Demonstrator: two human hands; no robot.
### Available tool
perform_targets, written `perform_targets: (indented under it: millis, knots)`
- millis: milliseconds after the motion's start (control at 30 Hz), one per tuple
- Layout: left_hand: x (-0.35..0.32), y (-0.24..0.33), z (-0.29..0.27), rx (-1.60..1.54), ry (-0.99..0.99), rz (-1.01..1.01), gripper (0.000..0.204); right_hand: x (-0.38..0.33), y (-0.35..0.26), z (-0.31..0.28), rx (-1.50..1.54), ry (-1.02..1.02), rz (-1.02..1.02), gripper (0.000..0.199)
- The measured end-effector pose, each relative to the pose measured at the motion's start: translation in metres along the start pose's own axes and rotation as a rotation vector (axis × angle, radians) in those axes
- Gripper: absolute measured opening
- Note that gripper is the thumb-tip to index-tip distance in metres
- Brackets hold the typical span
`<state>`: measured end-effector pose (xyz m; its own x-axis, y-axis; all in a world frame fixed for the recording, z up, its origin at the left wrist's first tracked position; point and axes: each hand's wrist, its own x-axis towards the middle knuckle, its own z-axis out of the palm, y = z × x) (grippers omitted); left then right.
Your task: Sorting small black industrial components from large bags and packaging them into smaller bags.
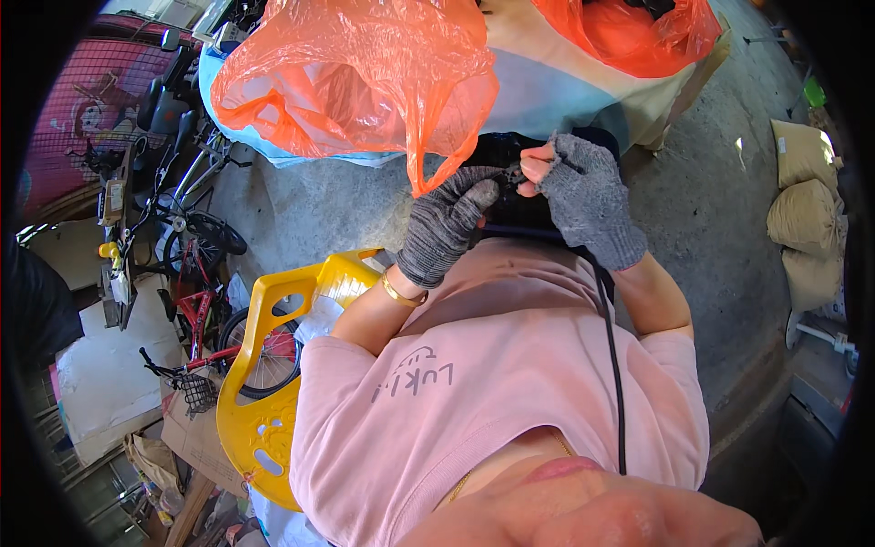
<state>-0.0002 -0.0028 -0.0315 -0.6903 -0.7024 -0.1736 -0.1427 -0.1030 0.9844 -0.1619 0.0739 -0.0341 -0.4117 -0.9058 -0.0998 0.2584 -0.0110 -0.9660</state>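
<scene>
Grey fingerless knit gloves cover both of my hands, which meet over a dark surface (521, 211) in front of my body. My left hand (448, 221) is closed, its thumb laid along curled fingers. A small dark thing (513, 173) shows between the two hands, too small to name. From the right, my right hand (588, 193) reaches in with thumb and fingertips pinched at that dark thing. A translucent orange plastic bag (365, 82) hangs just beyond my left hand, one handle loop dangling close to the glove.
A second orange bag (629, 36) with dark contents sits at the far right of the cloth-covered surface (538, 87). At my left are a yellow plastic chair (260, 365), bicycles (196, 310) and cardboard (196, 438). Stuffed sacks (807, 219) lie along the right.
</scene>
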Motion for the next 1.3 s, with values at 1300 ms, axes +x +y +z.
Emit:
perform_targets:
  millis: [1300]
  knots:
    - [0.044,0.031,-0.159,0.937,0.982,0.717,0.098,-0.018,-0.032,-0.057,-0.869,0.025,-0.457,0.044]
